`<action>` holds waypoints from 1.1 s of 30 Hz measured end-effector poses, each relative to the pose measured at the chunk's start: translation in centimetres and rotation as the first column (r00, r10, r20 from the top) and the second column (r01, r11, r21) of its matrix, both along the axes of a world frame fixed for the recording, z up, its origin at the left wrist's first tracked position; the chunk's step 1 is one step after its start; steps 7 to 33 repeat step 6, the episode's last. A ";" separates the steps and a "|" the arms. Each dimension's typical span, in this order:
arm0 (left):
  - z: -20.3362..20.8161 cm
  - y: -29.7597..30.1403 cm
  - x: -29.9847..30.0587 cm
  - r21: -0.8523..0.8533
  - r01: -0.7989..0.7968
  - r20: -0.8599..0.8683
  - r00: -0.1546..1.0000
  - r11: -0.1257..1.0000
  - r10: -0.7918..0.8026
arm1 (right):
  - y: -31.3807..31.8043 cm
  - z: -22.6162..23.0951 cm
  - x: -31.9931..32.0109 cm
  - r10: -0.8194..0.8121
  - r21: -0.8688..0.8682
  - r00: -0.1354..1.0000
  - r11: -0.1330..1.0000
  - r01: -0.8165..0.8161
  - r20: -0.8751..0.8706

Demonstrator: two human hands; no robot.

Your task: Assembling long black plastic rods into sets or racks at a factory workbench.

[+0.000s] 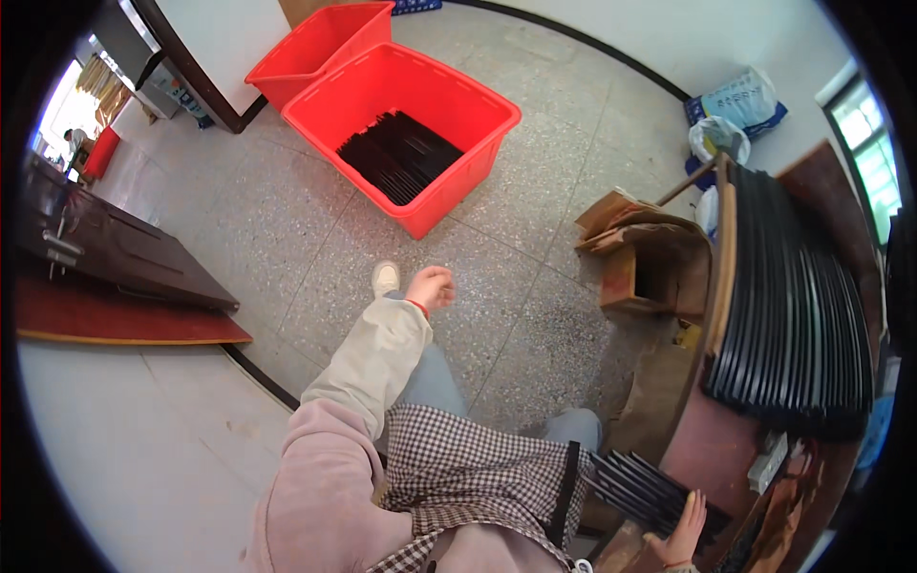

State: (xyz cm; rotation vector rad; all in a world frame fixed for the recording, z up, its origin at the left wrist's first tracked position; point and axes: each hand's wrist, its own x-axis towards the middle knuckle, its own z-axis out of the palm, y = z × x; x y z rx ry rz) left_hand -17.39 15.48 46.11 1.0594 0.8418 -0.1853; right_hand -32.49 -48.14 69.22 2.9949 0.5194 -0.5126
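Observation:
My left hand hangs over the floor in the middle of the view, its fingers loosely curled and nothing seen in them. At the lower right, my right hand grips a small bundle of thin black strips by its end, beside my apron and above the brown table. Part of that hand's grip is hidden by the strips. On the same table stands a long row of similar black strips, packed closely side by side.
A red plastic tub holding black strips stands on the floor ahead, with another red tub behind it. Cardboard lies by the table's left side. A dark door stands at the left. Bags lean by the far right wall.

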 end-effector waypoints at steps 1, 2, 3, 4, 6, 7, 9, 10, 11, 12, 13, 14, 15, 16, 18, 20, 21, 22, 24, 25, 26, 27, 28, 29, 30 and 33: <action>-1.9 1.8 0.5 -0.014 -0.092 0.035 0.995 0.996 0.092 | -0.5 -0.1 -0.1 -0.042 0.015 0.999 0.999 0.042 0.001; -3.4 3.5 1.4 -0.028 -0.178 0.068 0.981 0.984 0.180 | -0.6 -0.5 -0.5 -0.089 0.030 0.996 0.996 0.089 0.002; -4.8 5.1 2.5 -0.035 -0.185 0.042 0.982 0.982 0.187 | -0.3 -0.8 -0.8 -0.082 0.016 0.996 0.996 0.083 -0.021; -5.9 6.6 3.7 -0.005 -0.204 0.082 0.976 0.979 0.203 | -0.2 -0.9 -1.0 -0.152 -0.319 0.981 0.941 0.108 -0.118; -7.7 9.5 6.6 0.056 -0.234 0.152 0.963 0.971 0.223 | 0.5 0.0 -2.1 -0.343 -0.849 0.914 0.529 -0.001 -0.215; -7.7 9.5 6.6 0.056 -0.234 0.152 0.963 0.971 0.223 | 0.5 0.0 -2.1 -0.343 -0.849 0.914 0.529 -0.001 -0.215; -7.7 9.5 6.6 0.056 -0.234 0.152 0.963 0.971 0.223 | 0.5 0.0 -2.1 -0.343 -0.849 0.914 0.529 -0.001 -0.215; -7.7 9.5 6.6 0.056 -0.234 0.152 0.963 0.971 0.223 | 0.5 0.0 -2.1 -0.343 -0.849 0.914 0.529 -0.001 -0.215; -7.7 9.5 6.6 0.056 -0.234 0.152 0.963 0.971 0.223 | 0.5 0.0 -2.1 -0.343 -0.849 0.914 0.529 -0.001 -0.215; -7.7 9.5 6.6 0.056 -0.234 0.152 0.963 0.971 0.223 | 0.5 0.0 -2.1 -0.343 -0.849 0.914 0.529 -0.001 -0.215; -7.7 9.5 6.6 0.056 -0.234 0.152 0.963 0.971 0.223 | 0.5 0.0 -2.1 -0.343 -0.849 0.914 0.529 -0.001 -0.215; -7.7 9.5 6.6 0.056 -0.234 0.152 0.963 0.971 0.223 | 0.5 0.0 -2.1 -0.343 -0.849 0.914 0.529 -0.001 -0.215; -7.7 9.5 6.6 0.056 -0.234 0.152 0.963 0.971 0.223 | 0.5 0.0 -2.1 -0.343 -0.849 0.914 0.529 -0.001 -0.215; -7.7 9.5 6.6 0.056 -0.234 0.152 0.963 0.971 0.223 | 0.5 0.0 -2.1 -0.343 -0.849 0.914 0.529 -0.001 -0.215; -7.7 9.5 6.6 0.056 -0.234 0.152 0.963 0.971 0.223 | 0.5 0.0 -2.1 -0.343 -0.849 0.914 0.529 -0.001 -0.215; -7.7 9.5 6.6 0.056 -0.234 0.152 0.963 0.971 0.223 | 0.5 0.0 -2.1 -0.343 -0.849 0.914 0.529 -0.001 -0.215; -7.7 9.5 6.6 0.056 -0.234 0.152 0.963 0.971 0.223 | 0.5 0.0 -2.1 -0.343 -0.849 0.914 0.529 -0.001 -0.215; -7.7 9.5 6.6 0.056 -0.234 0.152 0.963 0.971 0.223 | 0.5 0.0 -2.1 -0.343 -0.849 0.914 0.529 -0.001 -0.215; -7.7 9.5 6.6 0.056 -0.234 0.152 0.963 0.971 0.223 | 0.5 0.0 -2.1 -0.343 -0.849 0.914 0.529 -0.001 -0.215; -7.7 9.5 6.6 0.056 -0.234 0.152 0.963 0.971 0.223 | 0.5 0.0 -2.1 -0.343 -0.849 0.914 0.529 -0.001 -0.215; -7.7 9.5 6.6 0.056 -0.234 0.152 0.963 0.971 0.223 | 0.5 0.0 -2.1 -0.343 -0.849 0.914 0.529 -0.001 -0.215; -7.7 9.5 6.6 0.056 -0.234 0.152 0.963 0.971 0.223 | 0.5 0.0 -2.1 -0.343 -0.849 0.914 0.529 -0.001 -0.215; -7.7 9.5 6.6 0.056 -0.234 0.152 0.963 0.971 0.223 | 0.5 0.0 -2.1 -0.343 -0.849 0.914 0.529 -0.001 -0.215; -7.7 9.5 6.6 0.056 -0.234 0.152 0.963 0.971 0.223 | 0.5 0.0 -2.1 -0.343 -0.849 0.914 0.529 -0.001 -0.215; -7.7 9.5 6.6 0.056 -0.234 0.152 0.963 0.971 0.223 | 0.5 0.0 -2.1 -0.343 -0.849 0.914 0.529 -0.001 -0.215; -7.7 9.5 6.6 0.056 -0.234 0.152 0.963 0.971 0.223 | 0.5 0.0 -2.1 -0.343 -0.849 0.914 0.529 -0.001 -0.215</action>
